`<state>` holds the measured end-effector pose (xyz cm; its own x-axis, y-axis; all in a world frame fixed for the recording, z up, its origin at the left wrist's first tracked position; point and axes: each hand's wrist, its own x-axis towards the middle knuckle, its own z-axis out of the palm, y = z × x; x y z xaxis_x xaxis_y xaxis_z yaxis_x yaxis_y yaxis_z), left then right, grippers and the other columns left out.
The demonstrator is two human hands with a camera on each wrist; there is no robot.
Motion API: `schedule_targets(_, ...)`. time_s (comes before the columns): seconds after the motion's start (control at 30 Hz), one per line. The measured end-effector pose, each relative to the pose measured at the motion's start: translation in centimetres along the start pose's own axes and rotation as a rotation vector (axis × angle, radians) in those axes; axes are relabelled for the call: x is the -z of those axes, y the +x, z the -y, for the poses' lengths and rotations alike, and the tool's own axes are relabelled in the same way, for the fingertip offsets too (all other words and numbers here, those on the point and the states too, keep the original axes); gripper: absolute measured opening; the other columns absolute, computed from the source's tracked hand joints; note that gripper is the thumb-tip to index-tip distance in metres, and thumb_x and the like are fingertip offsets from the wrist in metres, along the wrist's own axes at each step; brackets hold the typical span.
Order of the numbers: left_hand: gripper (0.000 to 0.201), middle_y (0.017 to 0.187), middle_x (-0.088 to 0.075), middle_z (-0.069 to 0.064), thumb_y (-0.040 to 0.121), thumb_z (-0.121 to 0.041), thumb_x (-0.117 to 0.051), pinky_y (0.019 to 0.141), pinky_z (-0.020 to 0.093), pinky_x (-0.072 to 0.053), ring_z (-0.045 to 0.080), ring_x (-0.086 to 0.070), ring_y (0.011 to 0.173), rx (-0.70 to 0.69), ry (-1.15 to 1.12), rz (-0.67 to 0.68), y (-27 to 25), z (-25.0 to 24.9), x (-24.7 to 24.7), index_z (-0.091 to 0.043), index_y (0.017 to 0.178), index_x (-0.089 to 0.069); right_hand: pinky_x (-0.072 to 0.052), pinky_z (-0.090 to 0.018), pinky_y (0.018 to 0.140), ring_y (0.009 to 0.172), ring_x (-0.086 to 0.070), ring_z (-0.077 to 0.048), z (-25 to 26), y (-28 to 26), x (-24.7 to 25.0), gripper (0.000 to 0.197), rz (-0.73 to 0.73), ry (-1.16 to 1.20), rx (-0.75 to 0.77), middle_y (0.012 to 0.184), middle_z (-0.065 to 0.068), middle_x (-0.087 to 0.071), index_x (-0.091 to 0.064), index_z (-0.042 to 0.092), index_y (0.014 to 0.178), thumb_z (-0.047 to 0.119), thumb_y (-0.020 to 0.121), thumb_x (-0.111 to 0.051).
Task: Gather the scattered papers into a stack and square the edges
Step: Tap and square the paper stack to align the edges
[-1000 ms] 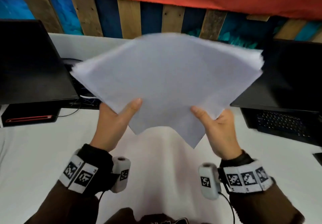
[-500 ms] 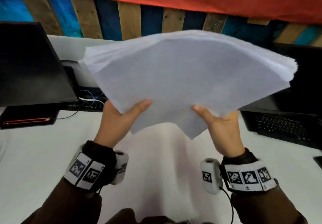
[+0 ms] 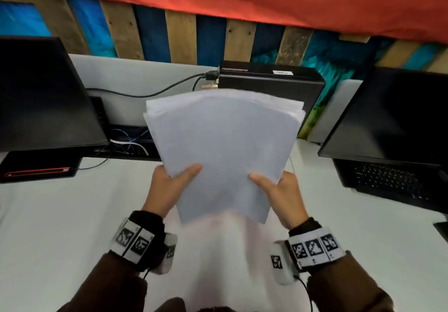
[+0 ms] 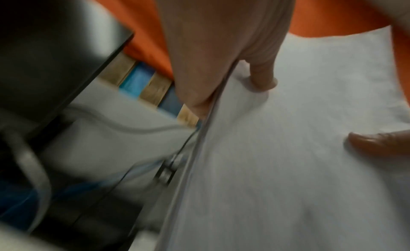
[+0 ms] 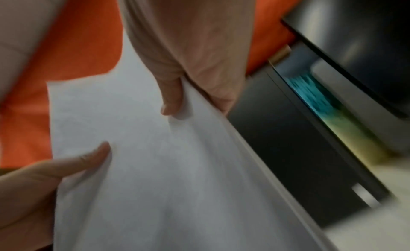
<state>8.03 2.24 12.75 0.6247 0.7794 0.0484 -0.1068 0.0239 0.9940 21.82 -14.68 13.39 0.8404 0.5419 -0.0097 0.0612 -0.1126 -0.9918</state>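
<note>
A stack of white papers [image 3: 223,146] is held up in the air above the white table [image 3: 60,214], its top edges still slightly staggered. My left hand [image 3: 173,185] grips the stack's lower left side, thumb on the front sheet and fingers behind. My right hand [image 3: 276,190] grips the lower right side the same way. The left wrist view shows the papers [image 4: 288,167] edge-on with my left hand [image 4: 224,76] pinching them. In the right wrist view my right hand [image 5: 188,90] pinches the papers [image 5: 166,176], and the other hand's thumb lies on the sheet at the left.
A dark monitor [image 3: 41,93] stands at the left over a black base with a red strip [image 3: 36,171]. A black box [image 3: 269,79] with cables sits behind the papers. An open laptop [image 3: 392,146] stands at the right. A painted wooden slat wall runs along the back.
The fanned-out papers have been drawn together into a much narrower, upright stack. Both hands have moved closer together and keep their grip on the lower corners.
</note>
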Motion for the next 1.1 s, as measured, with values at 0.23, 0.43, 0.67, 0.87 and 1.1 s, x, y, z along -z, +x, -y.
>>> schedule_targets(0.23,0.031,0.081,-0.075,-0.024,0.077,-0.003,-0.074,0.068,0.010,-0.053,-0.007,-0.070,0.080,-0.243,-0.055,0.088,0.1,-6.1,-0.2,-0.033,0.082,-0.069,-0.052,-0.013,0.071,0.082,-0.071,0.000,5.1,-0.8,1.5,0.031,0.052,0.161,0.277,0.082,0.021,-0.076,-0.070,0.025,0.084,-0.005,0.080,-0.068)
schedule_targets(0.43,0.008,0.076,-0.079,-0.007,0.062,-0.017,-0.083,0.055,0.016,-0.055,0.005,-0.073,0.067,0.170,0.012,0.040,-1.1,4.6,1.3,-0.021,0.067,-0.078,-0.060,-0.035,0.072,0.090,-0.072,-0.030,-5.1,-0.3,0.4,0.012,-0.004,0.056,-0.127,0.087,-0.002,-0.077,-0.074,0.014,0.081,0.003,0.075,-0.076)
schedule_targets(0.67,0.006,0.071,-0.078,-0.011,0.083,-0.011,-0.071,0.057,0.017,-0.056,0.007,-0.072,0.066,0.210,0.096,0.004,-1.0,5.9,0.9,-0.014,0.079,-0.073,-0.056,-0.023,0.064,0.087,-0.072,-0.026,-4.9,-0.6,0.0,0.004,-0.046,0.097,-0.160,0.079,0.004,-0.078,-0.074,0.016,0.080,0.012,0.080,-0.073)
schedule_targets(0.87,0.018,0.054,-0.070,-0.014,0.082,-0.024,-0.071,0.051,0.013,-0.053,-0.002,-0.063,0.051,-0.010,0.001,-0.168,0.2,-0.5,-1.6,-0.022,0.065,-0.066,-0.050,-0.016,0.060,0.067,-0.062,-0.007,1.4,-0.5,-0.3,0.026,-0.106,0.267,0.090,0.072,0.009,-0.070,-0.072,0.021,0.072,0.044,0.072,-0.061)
schedule_targets(1.1,0.039,0.066,-0.066,0.004,0.093,-0.025,-0.047,0.060,0.028,-0.045,0.017,-0.059,0.064,-0.029,-0.035,-0.246,0.3,-2.9,-1.8,-0.014,0.065,-0.070,-0.043,-0.007,0.047,0.051,-0.058,0.005,3.5,-0.1,0.0,0.026,-0.219,0.209,0.123,0.060,0.008,-0.065,-0.067,0.008,0.070,0.006,0.088,-0.048)
